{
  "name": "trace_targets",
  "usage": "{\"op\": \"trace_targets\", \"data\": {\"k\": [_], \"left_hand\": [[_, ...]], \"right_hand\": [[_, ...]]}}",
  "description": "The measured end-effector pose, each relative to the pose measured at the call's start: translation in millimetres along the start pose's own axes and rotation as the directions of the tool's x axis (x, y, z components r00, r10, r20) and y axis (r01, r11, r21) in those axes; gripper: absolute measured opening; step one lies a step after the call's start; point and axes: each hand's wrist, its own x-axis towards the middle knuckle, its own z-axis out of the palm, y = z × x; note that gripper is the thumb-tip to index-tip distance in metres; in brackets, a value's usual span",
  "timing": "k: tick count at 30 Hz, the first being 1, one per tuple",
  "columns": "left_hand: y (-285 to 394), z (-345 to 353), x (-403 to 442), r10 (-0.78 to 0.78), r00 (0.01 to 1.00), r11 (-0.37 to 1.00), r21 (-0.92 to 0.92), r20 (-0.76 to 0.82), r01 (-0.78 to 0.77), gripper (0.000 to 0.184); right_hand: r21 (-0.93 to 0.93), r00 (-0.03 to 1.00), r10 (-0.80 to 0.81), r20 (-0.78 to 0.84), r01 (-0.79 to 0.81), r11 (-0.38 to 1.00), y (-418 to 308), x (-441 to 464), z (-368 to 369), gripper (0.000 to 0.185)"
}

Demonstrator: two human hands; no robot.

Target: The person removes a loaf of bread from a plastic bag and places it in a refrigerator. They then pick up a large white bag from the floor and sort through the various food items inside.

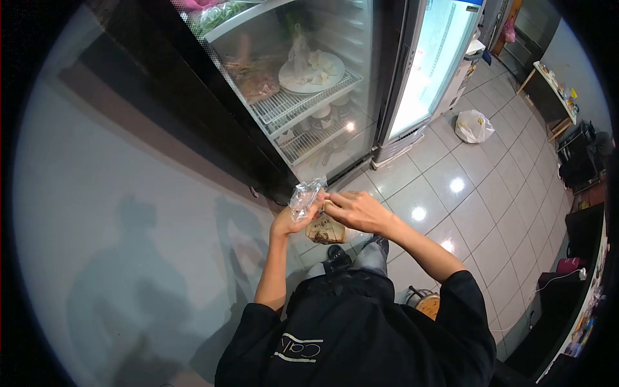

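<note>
Nearest the camera, we are wearing a black shirt [361, 322] with white lettering showing on it, and both our arms are reaching forward over our legs. Just beyond our shoes [336, 253], the printed packet [325, 230], tan with dark markings, is showing beneath our hands; we cannot tell whether either hand is holding it.

Our left hand [293, 222] is clasping the clear plastic [309, 195], which is crumpling over its palm and fingers. Our right hand [358, 211] is coming in from the right, its bent fingers meeting those of the left hand beside the plastic; we cannot tell whether they are pinching anything. A round-topped stool [427, 304] is standing to the right of our legs.

Beyond our hands, a glass-fronted fridge [361, 138] is facing us, its wire shelves holding a white plate [316, 89] with pale pieces on it and, lower down, some jars [321, 118]. A plain wall [84, 193] is running along our left, catching our shadow. To the right of the fridge, a brightly lit cooler [429, 64] is glowing, and a white plastic bag [474, 127] is sitting on the tiled floor [422, 174]. Farther off, a table [551, 87] is standing against the wall at far right.
</note>
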Motion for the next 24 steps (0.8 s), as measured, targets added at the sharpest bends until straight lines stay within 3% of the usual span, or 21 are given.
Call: {"op": "trace_targets", "data": {"k": [3, 7, 9, 10, 11, 12, 13, 15, 17, 18, 19, 20, 21, 22, 24], "left_hand": [[1, 0, 2, 0.026, 0.997, 0.997, -0.072, 0.072, -0.020, 0.043], [4, 4, 10, 0.042, 0.989, 0.998, -0.058, 0.140, -0.034, 0.043], [11, 6, 14, 0.085, 0.984, 0.993, -0.097, 0.156, -0.071, 0.044], [24, 6, 14, 0.096, 0.979, 0.995, 0.024, 0.179, -0.101, 0.042], [31, 6, 16, 0.104, 0.974, 0.980, 0.143, 0.202, -0.135, 0.041], [30, 8, 18, 0.105, 0.973, 0.980, 0.143, 0.205, -0.136, 0.041], [26, 10, 22, 0.194, 0.970, 0.960, 0.177, 0.149, -0.219, 0.037], [16, 20, 30, 0.420, 0.907, 0.889, 0.188, 0.032, -0.418, 0.034], [10, 28, 30, 0.434, 0.901, 0.877, 0.238, -0.015, -0.418, 0.034], [11, 31, 30, 0.450, 0.891, 0.863, 0.289, -0.066, -0.414, 0.034], [17, 35, 30, 0.350, 0.932, 0.920, 0.226, -0.097, -0.322, 0.036], [15, 39, 31, 0.347, 0.933, 0.920, 0.225, -0.094, -0.320, 0.036], [12, 42, 34, 0.428, 0.894, 0.891, 0.224, -0.132, -0.394, 0.038], [9, 44, 37, 0.506, 0.846, 0.855, 0.226, -0.171, -0.466, 0.039], [5, 45, 40, 0.467, 0.866, 0.876, 0.223, -0.179, -0.427, 0.040]], "right_hand": [[-0.008, 0.995, -0.104, -0.012, 0.103, 0.995, 2, -2, 2, 0.016], [0.050, 0.993, -0.109, -0.049, 0.111, 0.992, 1, -5, 3, 0.028], [0.265, 0.990, 0.144, -0.015, -0.135, 0.955, -5, -7, 1, 0.028], [0.264, 0.989, 0.150, -0.015, -0.140, 0.954, -8, -8, 2, 0.028], [0.448, 0.947, 0.319, -0.033, -0.272, 0.852, -10, -7, 4, 0.024], [0.615, 0.878, 0.478, -0.016, -0.368, 0.698, -13, -6, 5, 0.020], [0.669, 0.813, 0.582, -0.014, -0.425, 0.610, -16, -4, 6, 0.012], [0.695, 0.759, 0.650, 0.038, -0.488, 0.529, -13, -8, 14, 0.013], [0.756, 0.667, 0.738, 0.102, -0.534, 0.378, -7, -14, 31, 0.015], [0.756, 0.664, 0.741, 0.103, -0.536, 0.375, -7, -13, 30, 0.015], [0.890, 0.561, 0.790, 0.246, -0.453, 0.044, -8, -11, 28, 0.014], [0.908, 0.478, 0.778, 0.408, -0.302, -0.291, -9, -10, 26, 0.015], [0.898, 0.509, 0.745, 0.432, -0.170, -0.405, -10, -11, 24, 0.016], [0.897, 0.508, 0.744, 0.434, -0.170, -0.407, -9, -12, 26, 0.016], [0.865, 0.439, 0.774, 0.456, -0.014, -0.502, -7, -13, 35, 0.013]]}}
